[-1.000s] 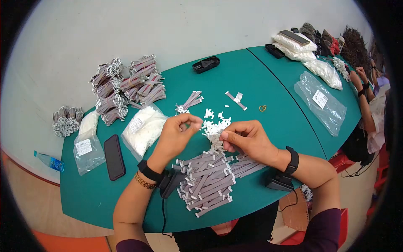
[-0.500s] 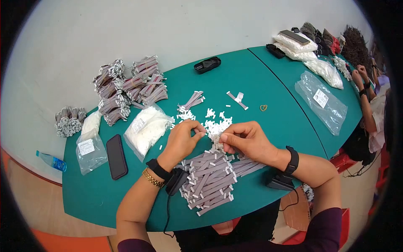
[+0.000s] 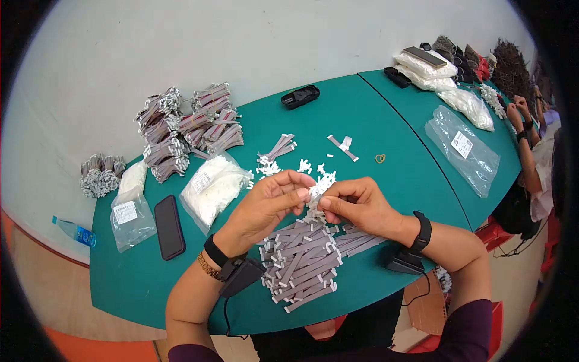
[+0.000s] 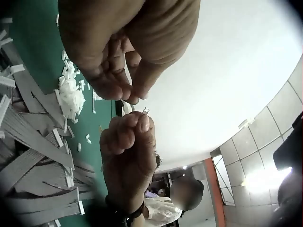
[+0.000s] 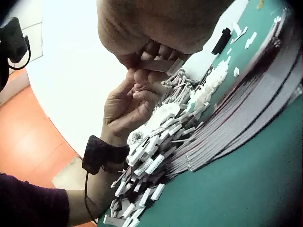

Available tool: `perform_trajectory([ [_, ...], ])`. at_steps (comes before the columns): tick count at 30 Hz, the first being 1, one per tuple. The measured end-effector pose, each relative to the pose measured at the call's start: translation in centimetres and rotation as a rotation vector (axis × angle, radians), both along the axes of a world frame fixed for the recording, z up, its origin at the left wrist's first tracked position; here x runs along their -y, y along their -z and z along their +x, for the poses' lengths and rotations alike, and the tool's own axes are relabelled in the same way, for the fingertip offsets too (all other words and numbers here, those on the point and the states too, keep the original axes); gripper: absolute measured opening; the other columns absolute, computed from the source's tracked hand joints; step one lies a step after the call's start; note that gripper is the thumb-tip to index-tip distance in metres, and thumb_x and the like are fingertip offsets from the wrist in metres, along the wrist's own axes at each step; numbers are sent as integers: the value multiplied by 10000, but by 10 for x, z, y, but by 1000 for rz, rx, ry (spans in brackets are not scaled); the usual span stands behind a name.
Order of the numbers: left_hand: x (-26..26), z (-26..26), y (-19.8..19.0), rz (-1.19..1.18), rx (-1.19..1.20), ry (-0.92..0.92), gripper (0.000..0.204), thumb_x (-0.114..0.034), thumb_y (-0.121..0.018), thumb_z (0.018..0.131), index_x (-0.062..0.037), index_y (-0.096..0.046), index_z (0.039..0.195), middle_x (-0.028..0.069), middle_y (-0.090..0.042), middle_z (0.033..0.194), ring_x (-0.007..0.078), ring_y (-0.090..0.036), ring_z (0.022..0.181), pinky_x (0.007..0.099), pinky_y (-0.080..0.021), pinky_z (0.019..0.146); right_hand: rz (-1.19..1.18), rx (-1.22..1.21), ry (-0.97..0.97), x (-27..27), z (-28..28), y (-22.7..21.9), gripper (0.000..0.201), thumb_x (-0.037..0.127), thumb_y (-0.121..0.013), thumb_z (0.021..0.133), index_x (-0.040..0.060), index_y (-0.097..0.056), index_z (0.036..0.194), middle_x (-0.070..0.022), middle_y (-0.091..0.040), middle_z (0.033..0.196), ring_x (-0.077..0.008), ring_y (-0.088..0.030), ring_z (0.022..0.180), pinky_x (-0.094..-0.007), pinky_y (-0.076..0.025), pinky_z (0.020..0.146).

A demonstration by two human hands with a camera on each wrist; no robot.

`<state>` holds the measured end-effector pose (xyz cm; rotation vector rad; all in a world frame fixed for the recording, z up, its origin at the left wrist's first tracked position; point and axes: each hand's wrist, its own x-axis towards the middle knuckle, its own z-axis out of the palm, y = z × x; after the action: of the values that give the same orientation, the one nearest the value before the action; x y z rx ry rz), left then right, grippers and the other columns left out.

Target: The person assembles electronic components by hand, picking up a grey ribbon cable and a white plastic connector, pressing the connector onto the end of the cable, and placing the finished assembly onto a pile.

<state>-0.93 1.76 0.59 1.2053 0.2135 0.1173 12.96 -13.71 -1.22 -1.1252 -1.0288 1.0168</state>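
Observation:
My right hand (image 3: 365, 208) pinches a short grey ribbon cable (image 5: 158, 65) with a white connector at one end; its other end (image 4: 146, 111) pokes out past the thumb and index fingertip in the left wrist view. Close beside it, my left hand (image 3: 265, 208) has its thumb and fingers curled, with the tips near the right hand's fingertips. I cannot tell whether a small piece sits between the left fingertips. Below the hands lies a heap of grey ribbon cables (image 3: 301, 259) with white ends. Behind the fingers is a pile of small white connectors (image 4: 71, 92).
On the green table (image 3: 374, 289) lie a phone (image 3: 169, 227), a bag of white pieces (image 3: 211, 190), bundled cables (image 3: 166, 133), a small cable group (image 3: 277, 148), yellow rubber bands (image 3: 380, 158) and a black case (image 3: 300, 96). Another person's arms (image 3: 523, 133) are at the right.
My left hand first came down toward the heap, then moved right to the right hand's fingertips. The right hand has stayed nearly still.

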Motion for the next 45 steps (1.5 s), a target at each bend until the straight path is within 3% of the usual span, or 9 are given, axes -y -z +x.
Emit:
perform_trajectory([
  [30,7,-2,-1,54,30,9,193,-93,-603,864,15,-599,1025,56,-605,882,104,-549,750,215,-461,688,-10,23,-24,3,0,-3,152,132,-585,888,-3,-639,845,-9,-598,702,-43,-538,651,-186,-440,578],
  [45,10,-1,-2,83,54,-6,184,-86,-610,858,11,-611,1014,61,-620,911,95,-550,774,218,-456,697,-3,56,-10,2,0,-2,159,133,-573,892,7,-644,827,-6,-593,663,-36,-524,598,-182,-405,518],
])
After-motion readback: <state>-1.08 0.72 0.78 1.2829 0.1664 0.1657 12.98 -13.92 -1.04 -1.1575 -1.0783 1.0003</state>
